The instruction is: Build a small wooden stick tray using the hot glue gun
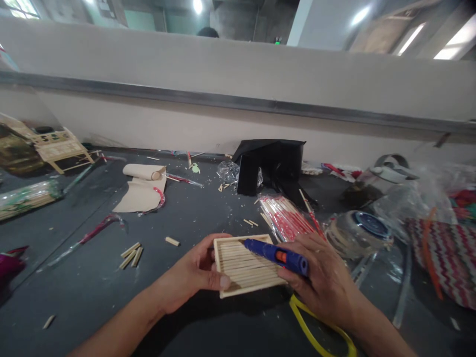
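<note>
My left hand [206, 270] grips the left end of a small shallow tray [249, 267] built of pale wooden sticks side by side, with a raised rim. Its thumb presses on the near left corner. In my right hand [320, 272] is a blue glue gun [277, 254] with a lit orange-red switch. The glue gun lies across the tray, its dark tip pointing to the far left part of the stick floor; whether the tip touches cannot be told. A yellow cord-like strip [316, 334] curves beneath my right wrist.
Short cut sticks [131, 255] lie left on the dark table. Beyond the tray are a red-and-white pack of sticks [284, 215] and a black bent sheet [271, 163]. A jar [359, 230] stands right; brown paper [141, 191] lies left. A wall [223, 119] closes the back.
</note>
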Tool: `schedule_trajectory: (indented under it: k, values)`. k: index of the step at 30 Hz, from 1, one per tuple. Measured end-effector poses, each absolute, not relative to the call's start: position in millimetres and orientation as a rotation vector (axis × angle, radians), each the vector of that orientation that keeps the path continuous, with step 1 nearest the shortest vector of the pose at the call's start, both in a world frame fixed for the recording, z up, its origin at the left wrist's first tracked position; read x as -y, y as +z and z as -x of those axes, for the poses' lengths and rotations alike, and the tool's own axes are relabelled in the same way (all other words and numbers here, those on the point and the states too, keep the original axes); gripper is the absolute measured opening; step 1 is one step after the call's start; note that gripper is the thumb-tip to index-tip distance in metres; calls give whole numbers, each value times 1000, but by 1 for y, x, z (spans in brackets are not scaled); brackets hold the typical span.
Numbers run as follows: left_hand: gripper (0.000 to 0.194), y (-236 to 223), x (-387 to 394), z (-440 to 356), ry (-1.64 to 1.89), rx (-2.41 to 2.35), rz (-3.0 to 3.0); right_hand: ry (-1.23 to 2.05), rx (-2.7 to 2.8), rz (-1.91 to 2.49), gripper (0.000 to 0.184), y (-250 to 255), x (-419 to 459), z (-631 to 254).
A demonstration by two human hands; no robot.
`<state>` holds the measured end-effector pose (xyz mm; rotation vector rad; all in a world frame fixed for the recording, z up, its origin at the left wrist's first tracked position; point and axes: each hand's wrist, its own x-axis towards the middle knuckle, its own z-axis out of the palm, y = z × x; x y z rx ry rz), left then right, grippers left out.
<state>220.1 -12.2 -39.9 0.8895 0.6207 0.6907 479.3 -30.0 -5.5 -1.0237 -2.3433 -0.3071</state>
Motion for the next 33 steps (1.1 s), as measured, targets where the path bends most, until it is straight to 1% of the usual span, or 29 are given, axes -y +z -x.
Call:
schedule_trajectory:
  k: [8, 15, 22, 33]
  values:
    - [67, -39, 12, -220, 703, -631, -880, -291, 2344, 1058, 23, -4, 29, -482]
    - [68, -39, 11, -220, 693, -651, -900, -58, 2357, 1224, 29, -2, 30, -483]
    - [68, -40, 12, -221, 702, -635, -881, 211, 2365, 1303, 20, 2, 31, -479]
    - [69, -44, 13, -222, 692, -645, -898, 288, 2396, 1263, 16, -1, 32, -477]
